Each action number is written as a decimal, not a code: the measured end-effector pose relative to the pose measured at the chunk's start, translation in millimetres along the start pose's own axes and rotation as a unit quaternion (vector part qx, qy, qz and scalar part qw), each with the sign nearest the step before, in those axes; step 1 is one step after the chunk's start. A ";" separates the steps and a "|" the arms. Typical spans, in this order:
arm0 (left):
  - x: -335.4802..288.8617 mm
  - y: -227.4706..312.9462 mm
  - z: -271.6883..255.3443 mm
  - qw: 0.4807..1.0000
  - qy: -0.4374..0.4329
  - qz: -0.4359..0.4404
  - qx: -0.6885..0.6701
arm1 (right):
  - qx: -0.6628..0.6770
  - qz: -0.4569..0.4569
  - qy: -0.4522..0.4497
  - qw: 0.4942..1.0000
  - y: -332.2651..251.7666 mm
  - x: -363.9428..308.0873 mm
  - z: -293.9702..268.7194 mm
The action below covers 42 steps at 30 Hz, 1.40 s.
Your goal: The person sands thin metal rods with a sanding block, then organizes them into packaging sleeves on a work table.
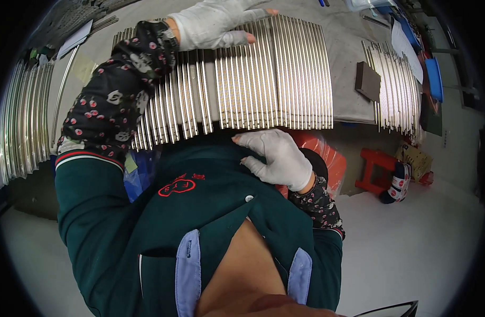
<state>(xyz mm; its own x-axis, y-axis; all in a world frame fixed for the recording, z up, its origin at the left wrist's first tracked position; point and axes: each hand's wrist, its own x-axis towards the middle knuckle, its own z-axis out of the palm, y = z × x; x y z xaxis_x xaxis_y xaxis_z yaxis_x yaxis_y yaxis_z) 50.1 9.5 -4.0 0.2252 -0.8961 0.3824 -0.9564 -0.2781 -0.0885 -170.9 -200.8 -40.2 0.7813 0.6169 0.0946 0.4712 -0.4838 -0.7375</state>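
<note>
A wide row of shiny metal rods [305, 74] lies side by side on the grey-covered table, their near ends at the front edge. My left hand [208, 27], in a white fingerless-tipped glove, reaches over the far part of the row. Its fingers and thumb are spread, with bare tips above the rods; whether they touch is hard to tell. Several rods at the left of the row stand apart with gaps. Just below the near rod ends is my right hand [278, 158], also white-gloved, thumb and forefinger apart and nothing between them.
More rods [395, 87] lie at the right with a dark brown block [367, 81] on their left edge. Wrapped rods [25, 119] are stacked at the far left. A blue bin [434, 79] is at the right edge. A red stool [377, 169] stands on the floor.
</note>
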 end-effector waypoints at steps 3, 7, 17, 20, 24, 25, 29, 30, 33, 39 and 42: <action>-38.6 -6.8 -35.1 0.998 -0.049 -0.007 -0.040 | -0.030 0.020 -0.038 0.999 3.5 -3.9 7.9; -90.1 -7.3 -41.0 0.986 -0.136 -0.093 0.035 | -0.023 -0.009 -0.035 0.999 -0.4 6.4 16.8; -46.8 -0.3 -16.9 0.994 -0.062 -0.079 0.031 | 0.032 -0.084 -0.034 0.995 -30.1 46.3 27.8; -50.3 -11.3 -10.9 0.994 -0.021 -0.096 -0.050 | 0.055 -0.116 -0.028 0.991 -33.0 55.7 35.0; -54.7 -14.2 -7.7 0.993 0.011 -0.097 -0.070 | 0.107 -0.043 -0.053 0.992 -36.0 62.4 43.1; -55.0 -13.9 -9.7 0.991 -0.006 -0.110 -0.078 | 0.130 -0.004 -0.063 0.989 -37.6 63.0 44.5; -65.9 -14.4 -22.1 0.983 -0.049 -0.149 -0.095 | 0.100 0.008 -0.094 0.990 -50.0 72.2 40.8; -71.5 -15.9 -24.9 0.989 -0.034 -0.129 -0.061 | 0.117 -0.049 -0.092 0.988 -49.4 74.0 44.3; -94.0 -20.6 -48.1 0.996 0.002 -0.091 -0.024 | 0.148 -0.135 -0.115 0.973 -57.4 85.3 55.6; -170.1 -18.9 -89.9 0.993 -0.048 -0.111 0.010 | 0.166 -0.164 -0.145 0.962 -64.8 106.4 80.2; -190.7 -10.3 -102.7 0.989 -0.079 -0.120 0.027 | 0.204 -0.100 -0.146 0.963 -68.2 107.5 81.9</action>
<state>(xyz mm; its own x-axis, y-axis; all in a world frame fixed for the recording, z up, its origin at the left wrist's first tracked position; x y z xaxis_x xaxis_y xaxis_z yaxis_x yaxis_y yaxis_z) -2.1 218.8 18.4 0.4751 -0.8436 0.2502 -0.8616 -0.5038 -0.0627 -152.6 -50.7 -34.5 0.5141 0.8501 0.1141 0.3538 -0.0890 -0.9311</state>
